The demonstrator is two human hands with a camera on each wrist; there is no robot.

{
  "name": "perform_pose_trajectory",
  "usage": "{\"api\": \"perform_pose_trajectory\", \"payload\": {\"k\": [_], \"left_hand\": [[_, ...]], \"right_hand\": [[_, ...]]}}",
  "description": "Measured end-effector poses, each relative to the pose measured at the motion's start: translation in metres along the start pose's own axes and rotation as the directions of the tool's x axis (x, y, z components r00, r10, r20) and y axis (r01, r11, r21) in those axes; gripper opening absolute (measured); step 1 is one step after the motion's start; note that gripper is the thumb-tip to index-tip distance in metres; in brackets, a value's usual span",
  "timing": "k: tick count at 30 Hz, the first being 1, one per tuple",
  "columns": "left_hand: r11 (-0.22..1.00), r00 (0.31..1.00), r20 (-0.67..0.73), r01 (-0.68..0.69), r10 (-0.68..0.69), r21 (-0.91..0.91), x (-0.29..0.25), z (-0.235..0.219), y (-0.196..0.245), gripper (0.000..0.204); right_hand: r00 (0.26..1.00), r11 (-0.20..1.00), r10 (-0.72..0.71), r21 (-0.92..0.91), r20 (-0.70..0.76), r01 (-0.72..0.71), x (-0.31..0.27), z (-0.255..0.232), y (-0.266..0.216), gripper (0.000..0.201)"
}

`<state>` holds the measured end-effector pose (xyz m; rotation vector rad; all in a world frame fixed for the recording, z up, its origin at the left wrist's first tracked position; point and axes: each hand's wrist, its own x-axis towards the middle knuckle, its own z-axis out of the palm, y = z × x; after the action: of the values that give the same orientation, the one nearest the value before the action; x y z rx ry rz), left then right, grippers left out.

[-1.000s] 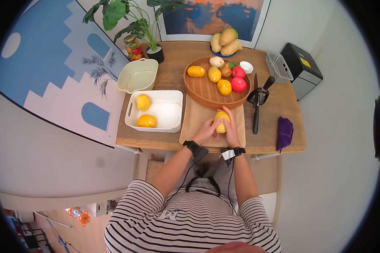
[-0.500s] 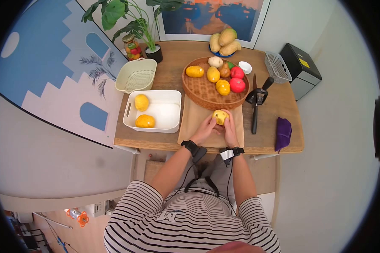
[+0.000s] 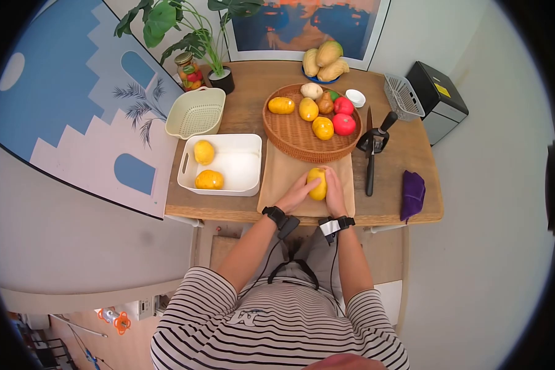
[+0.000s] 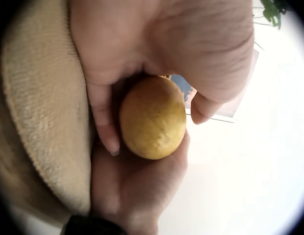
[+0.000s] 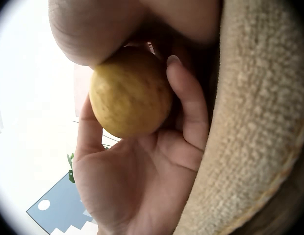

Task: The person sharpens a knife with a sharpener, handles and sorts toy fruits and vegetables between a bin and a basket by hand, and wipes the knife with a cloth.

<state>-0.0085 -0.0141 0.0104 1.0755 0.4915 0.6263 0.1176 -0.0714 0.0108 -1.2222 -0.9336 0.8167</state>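
Note:
Over the beige towel (image 3: 280, 185) both hands hold one oval yellow fruit (image 3: 317, 187) between them. The left hand (image 3: 295, 195) grips it from its left side, with the thumb laid across the near face. Around the right side curves the right hand (image 3: 335, 193). In the left wrist view, the fruit (image 4: 153, 120) shows a smooth, slightly lined skin, framed by fingers above and below. Small brown marks dot the fruit (image 5: 128, 98) in the right wrist view, and fingers hide its far side.
A wicker basket (image 3: 283, 145) of assorted fruit stands just beyond the hands. Left is a white bin (image 3: 237, 161) with two yellow fruits, behind it a pale green basket (image 3: 198, 114). A knife (image 3: 370, 176), black-handled tool (image 3: 381, 132) and purple cloth (image 3: 413, 195) lie right.
The hands have turned the yellow fruit between them, so its dark-spotted end no longer faces the head camera. The left thumb now lies across it. Both hands stay over the towel.

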Motion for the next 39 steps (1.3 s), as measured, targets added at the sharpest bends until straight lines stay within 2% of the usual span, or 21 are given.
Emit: {"api": "perform_pose_trajectory", "payload": {"k": [3, 5, 7, 9, 12, 15, 18, 19, 20, 21, 22, 23, 24, 26, 29, 30, 31, 32, 33, 35, 39], "left_hand": [[0.997, 0.997, 0.04, -0.071, 0.07, 0.025, 0.004, -0.007, -0.007, 0.043], [0.997, 0.997, 0.011, 0.074, -0.074, -0.027, -0.003, -0.006, 0.007, 0.04], [0.989, 0.996, 0.054, 0.082, -0.075, -0.125, 0.001, -0.013, 0.005, 0.041], [0.97, 0.993, 0.089, 0.092, -0.074, -0.225, 0.002, -0.015, 0.0, 0.042], [0.98, 0.992, 0.121, 0.051, -0.028, -0.195, -0.006, -0.003, 0.007, 0.044], [0.997, 0.981, 0.179, -0.072, 0.071, -0.002, -0.005, -0.004, 0.007, 0.047], [0.994, 0.979, 0.182, 0.1, -0.089, -0.053, 0.008, -0.022, -0.011, 0.047], [0.955, 0.949, 0.304, 0.166, -0.088, -0.245, 0.013, -0.028, -0.012, 0.047], [0.874, 0.907, 0.417, 0.249, -0.06, -0.417, 0.015, -0.032, -0.015, 0.048], [0.873, 0.908, 0.414, 0.249, -0.06, -0.42, 0.016, -0.031, -0.022, 0.048], [0.865, 0.954, 0.287, 0.212, -0.084, -0.454, 0.006, -0.014, -0.005, 0.047], [0.859, 0.982, 0.156, 0.172, -0.109, -0.482, -0.001, -0.002, 0.009, 0.046], [0.859, 0.982, 0.154, 0.171, -0.108, -0.483, -0.005, 0.002, 0.013, 0.046], [0.998, 0.983, 0.172, -0.062, 0.065, -0.022, -0.011, 0.005, 0.016, 0.049], [0.99, 0.985, 0.17, 0.001, -0.025, 0.142, -0.008, 0.001, 0.014, 0.049], [0.99, 0.985, 0.171, 0.001, -0.026, 0.14, -0.004, -0.003, 0.011, 0.049], [0.987, 0.973, 0.169, 0.148, -0.157, 0.065, 0.001, -0.01, 0.005, 0.048], [0.956, 0.942, 0.175, 0.292, -0.286, -0.011, 0.003, -0.012, 0.003, 0.048], [0.956, 0.942, 0.174, 0.294, -0.288, -0.013, 0.004, -0.012, -0.001, 0.048], [0.991, 0.99, 0.08, 0.111, -0.117, 0.076, 0.0, -0.009, -0.003, 0.048], [0.97, 0.988, 0.147, -0.072, 0.038, 0.233, -0.005, -0.001, 0.009, 0.051]], "right_hand": [[0.999, 0.999, 0.022, -0.026, 0.025, -0.022, 0.001, -0.001, 0.003, 0.031], [0.999, 0.999, -0.013, -0.045, 0.044, 0.015, -0.003, 0.006, -0.009, 0.03], [0.997, 0.996, -0.048, -0.068, 0.065, 0.052, -0.007, 0.008, -0.021, 0.03], [0.986, 0.991, 0.121, -0.073, 0.117, -0.113, -0.009, 0.008, -0.029, 0.032], [0.999, 0.998, 0.018, 0.064, 0.042, -0.021, -0.003, 0.006, -0.01, 0.036], [0.996, 0.983, 0.08, 0.165, 0.03, -0.084, -0.004, 0.002, -0.005, 0.037], [0.998, 1.0, 0.012, 0.008, 0.065, -0.012, -0.01, 0.004, -0.027, 0.037], [0.998, 1.0, 0.012, 0.006, 0.067, -0.013, -0.008, 0.006, -0.024, 0.037], [0.986, 0.978, -0.149, -0.133, 0.081, 0.159, -0.006, 0.008, -0.018, 0.037], [0.946, 0.909, -0.301, -0.265, 0.118, 0.322, -0.005, 0.009, -0.014, 0.037], [0.947, 0.91, -0.297, -0.264, 0.12, 0.319, -0.005, 0.008, -0.01, 0.037], [0.973, 0.954, -0.21, -0.199, 0.099, 0.226, -0.005, 0.005, -0.008, 0.037], [0.989, 0.982, -0.121, -0.133, 0.085, 0.132, -0.004, 0.002, -0.006, 0.036], [0.997, 0.999, -0.043, -0.017, 0.07, 0.045, -0.001, -0.004, 0.002, 0.035], [0.995, 0.982, 0.097, 0.161, 0.037, -0.102, -0.003, -0.006, 0.006, 0.034], [0.987, 0.962, 0.159, 0.22, 0.02, -0.159, -0.004, -0.008, 0.006, 0.034], [0.987, 0.962, 0.16, 0.219, 0.018, -0.16, -0.006, -0.003, -0.004, 0.034], [0.999, 0.993, 0.037, 0.112, 0.006, -0.037, -0.009, 0.006, -0.022, 0.035], [0.996, 0.996, -0.088, 0.003, 0.009, 0.088, -0.011, 0.011, -0.032, 0.035], [0.999, 0.999, -0.032, -0.02, 0.026, 0.033, -0.007, 0.003, -0.015, 0.034], [0.999, 0.999, 0.029, 0.021, 0.035, -0.03, 0.004, -0.008, 0.024, 0.032]]}}
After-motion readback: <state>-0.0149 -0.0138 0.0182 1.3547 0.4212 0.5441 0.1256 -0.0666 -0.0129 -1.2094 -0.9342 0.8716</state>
